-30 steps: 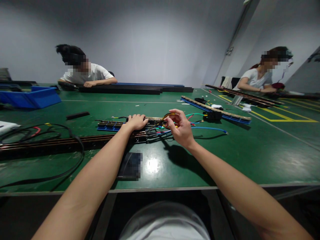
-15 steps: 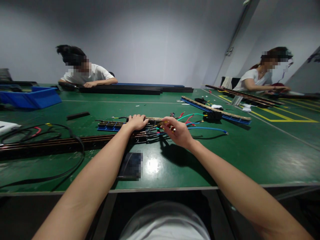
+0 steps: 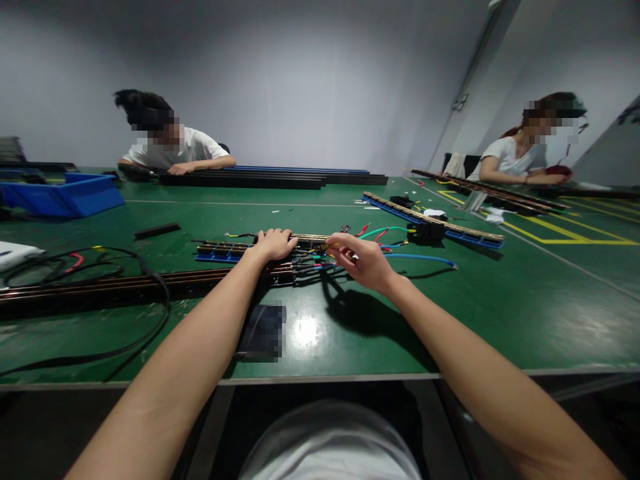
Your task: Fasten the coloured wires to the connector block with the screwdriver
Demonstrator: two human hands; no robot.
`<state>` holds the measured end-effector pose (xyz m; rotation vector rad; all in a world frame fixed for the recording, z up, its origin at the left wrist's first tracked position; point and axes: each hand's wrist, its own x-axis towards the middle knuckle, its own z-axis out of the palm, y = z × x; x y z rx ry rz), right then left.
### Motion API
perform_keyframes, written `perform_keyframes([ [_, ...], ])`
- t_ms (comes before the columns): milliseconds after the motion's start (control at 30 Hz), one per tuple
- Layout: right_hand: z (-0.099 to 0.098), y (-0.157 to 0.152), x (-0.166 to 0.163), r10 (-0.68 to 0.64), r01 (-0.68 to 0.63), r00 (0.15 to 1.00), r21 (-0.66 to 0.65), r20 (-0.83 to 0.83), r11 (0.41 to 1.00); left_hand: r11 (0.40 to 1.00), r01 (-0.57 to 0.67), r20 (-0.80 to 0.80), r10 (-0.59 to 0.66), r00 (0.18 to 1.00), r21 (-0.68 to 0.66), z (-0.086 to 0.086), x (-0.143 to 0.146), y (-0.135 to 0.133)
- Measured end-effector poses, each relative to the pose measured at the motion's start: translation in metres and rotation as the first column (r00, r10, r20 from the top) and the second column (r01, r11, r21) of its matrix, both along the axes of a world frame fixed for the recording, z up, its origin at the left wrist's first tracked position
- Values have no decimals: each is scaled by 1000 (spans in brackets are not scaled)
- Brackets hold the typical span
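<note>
My left hand [image 3: 274, 244] rests palm down with curled fingers on the end of a short black and blue rail [image 3: 220, 251] with copper strips, pressing it to the green table [image 3: 500, 300]. My right hand [image 3: 361, 259] is closed in a pinch on a thin yellow wire at the rail's right end, among a bundle of coloured wires [image 3: 315, 263]. Blue, green and red wires [image 3: 420, 257] trail off to the right. A long dark rail [image 3: 100, 288] lies in front, running left.
A black cable loop [image 3: 145, 293] lies at the left, with a blue bin [image 3: 60, 195] behind it. A blurred dark flat object [image 3: 263, 331] lies near the front edge. Another blue rail [image 3: 430, 220] lies far right. Two other people sit at the far side with long rails [image 3: 270, 177].
My right hand came down from a raised position holding a looped wire to the rail's end and now pinches the wire there. My left hand stayed on the rail.
</note>
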<state>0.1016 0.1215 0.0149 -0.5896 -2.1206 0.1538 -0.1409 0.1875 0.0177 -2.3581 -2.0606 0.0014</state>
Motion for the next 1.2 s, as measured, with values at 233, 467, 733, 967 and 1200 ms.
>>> perform_keyframes([
  [233, 5, -8, 0, 18, -80, 975, 274, 219, 959, 1000, -9, 2, 9, 1000, -9, 1, 1, -2],
  [467, 5, -10, -6, -4, 5, 1000, 60, -11, 998, 1000, -2, 0, 2, 1000, -4, 1, 1, -1],
  [733, 23, -10, 0, -126, 43, 837, -165, -532, 985, 1000, 17, 6, -17, 1000, 11, -3, -3, 3],
  [967, 32, -8, 15, -179, 165, 751, -82, -635, 983, 1000, 5, -3, -5, 1000, 1, -2, -3, 2],
  [1200, 34, 2, 24, -249, 190, 726, -161, -641, 969, 1000, 14, 4, -14, 1000, -5, -2, -3, 2],
])
